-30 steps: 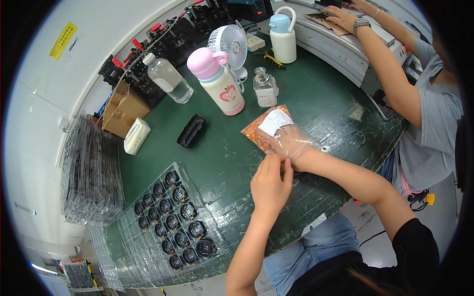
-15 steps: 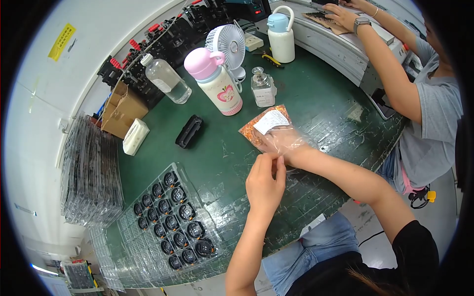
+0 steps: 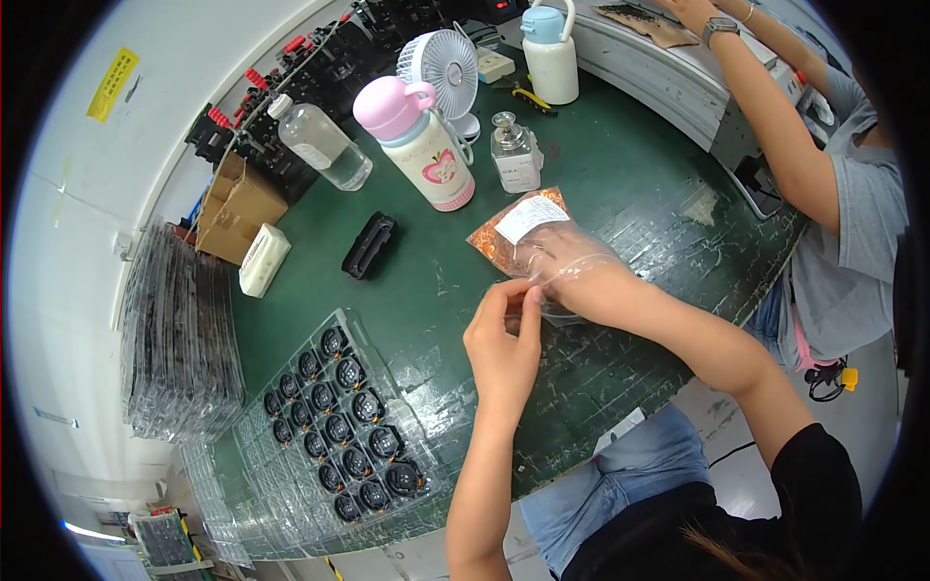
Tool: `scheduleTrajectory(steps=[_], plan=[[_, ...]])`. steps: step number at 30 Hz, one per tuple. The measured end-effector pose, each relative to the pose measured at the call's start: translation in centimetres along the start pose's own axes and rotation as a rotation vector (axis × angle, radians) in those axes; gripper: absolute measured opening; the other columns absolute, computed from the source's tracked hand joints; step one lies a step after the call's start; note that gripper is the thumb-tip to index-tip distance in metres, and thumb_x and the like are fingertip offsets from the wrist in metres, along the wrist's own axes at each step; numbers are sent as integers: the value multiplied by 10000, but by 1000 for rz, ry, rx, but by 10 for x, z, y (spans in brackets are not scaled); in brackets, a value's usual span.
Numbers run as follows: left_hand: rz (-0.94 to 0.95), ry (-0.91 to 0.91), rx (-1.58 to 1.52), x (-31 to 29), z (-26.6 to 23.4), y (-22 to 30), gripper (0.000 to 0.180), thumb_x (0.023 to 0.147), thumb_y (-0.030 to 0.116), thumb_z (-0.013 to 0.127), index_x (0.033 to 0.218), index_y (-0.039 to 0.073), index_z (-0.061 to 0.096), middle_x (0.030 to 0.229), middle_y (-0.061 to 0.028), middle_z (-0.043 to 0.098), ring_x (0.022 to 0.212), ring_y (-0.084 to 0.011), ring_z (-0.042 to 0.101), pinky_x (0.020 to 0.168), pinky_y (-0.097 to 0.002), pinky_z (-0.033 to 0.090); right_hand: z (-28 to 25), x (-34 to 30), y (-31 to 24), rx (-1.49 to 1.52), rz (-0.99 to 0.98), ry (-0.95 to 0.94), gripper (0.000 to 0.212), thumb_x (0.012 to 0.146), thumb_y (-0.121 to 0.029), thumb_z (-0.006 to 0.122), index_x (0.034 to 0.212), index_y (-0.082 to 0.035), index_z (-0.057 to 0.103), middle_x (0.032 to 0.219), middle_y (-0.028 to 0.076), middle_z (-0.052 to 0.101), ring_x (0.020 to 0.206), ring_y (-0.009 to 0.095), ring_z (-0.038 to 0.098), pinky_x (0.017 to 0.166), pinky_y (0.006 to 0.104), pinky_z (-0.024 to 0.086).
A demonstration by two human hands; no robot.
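A clear plastic bag (image 3: pixel 492 254) with a white label lies on the green bench, its far end filled with many small orange parts too small to name. My right hand (image 3: pixel 573 273) reaches inside it through the near end. Its fingers are blurred by the film and partly hidden by the label and the parts. At the bag's opening, my left hand (image 3: pixel 504 334) pinches the film edge between thumb and fingers. To the left sits a clear tray (image 3: pixel 378 353) holding rows of round black parts with orange bits on them.
Beyond the bag stand a glass dispenser bottle (image 3: pixel 516 160), a pink-lidded flask (image 3: pixel 421 145), a fan (image 3: pixel 444 73) and a clear bottle (image 3: pixel 325 145). A black holder (image 3: pixel 369 246) lies left of the bag. Stacked trays (image 3: pixel 182 334) rise at far left. A co-worker's arm (image 3: pixel 775 126) is at right.
My right hand has shifted slightly within the bag. My left hand has moved a little to the left, still pinching the film. The whole view has shifted slightly.
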State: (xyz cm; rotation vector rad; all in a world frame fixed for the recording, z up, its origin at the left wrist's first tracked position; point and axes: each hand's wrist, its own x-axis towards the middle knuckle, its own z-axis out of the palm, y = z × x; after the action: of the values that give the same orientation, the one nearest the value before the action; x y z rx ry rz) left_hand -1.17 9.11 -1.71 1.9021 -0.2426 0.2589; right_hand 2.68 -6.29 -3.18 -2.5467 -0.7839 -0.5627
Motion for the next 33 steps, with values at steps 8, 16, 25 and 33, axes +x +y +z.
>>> scheduleTrajectory(steps=[8,16,25,33], plan=[[-112,8,-137,5,-7,-7,156,880,107,642,969,-12,597,871,-57,632,766,-95,589,632,-218,508,-13,-4,-7,54,-44,-9,251,788,-78,581,1035,-38,585,1041,134,583,985,317,580,833,401,474],[-171,-28,-112,5,-9,-5,197,827,124,700,953,6,606,839,-87,670,748,-139,638,685,-261,523,-12,-9,0,86,-66,-98,271,776,-83,608,1040,-28,583,1070,156,572,1014,329,556,857,415,459],[134,-121,213,1,-14,11,333,711,18,748,1015,14,613,869,-79,614,728,-133,606,592,-253,533,-14,-8,-2,77,-48,-71,236,752,-81,608,983,-37,586,990,153,575,944,331,571,808,425,466],[268,-18,531,-3,-18,7,207,741,106,705,941,116,650,786,-19,609,747,-177,615,586,-314,504,-13,-11,-10,8,-7,-130,350,725,-80,646,1066,-40,578,1107,129,573,1023,319,564,858,405,470]])
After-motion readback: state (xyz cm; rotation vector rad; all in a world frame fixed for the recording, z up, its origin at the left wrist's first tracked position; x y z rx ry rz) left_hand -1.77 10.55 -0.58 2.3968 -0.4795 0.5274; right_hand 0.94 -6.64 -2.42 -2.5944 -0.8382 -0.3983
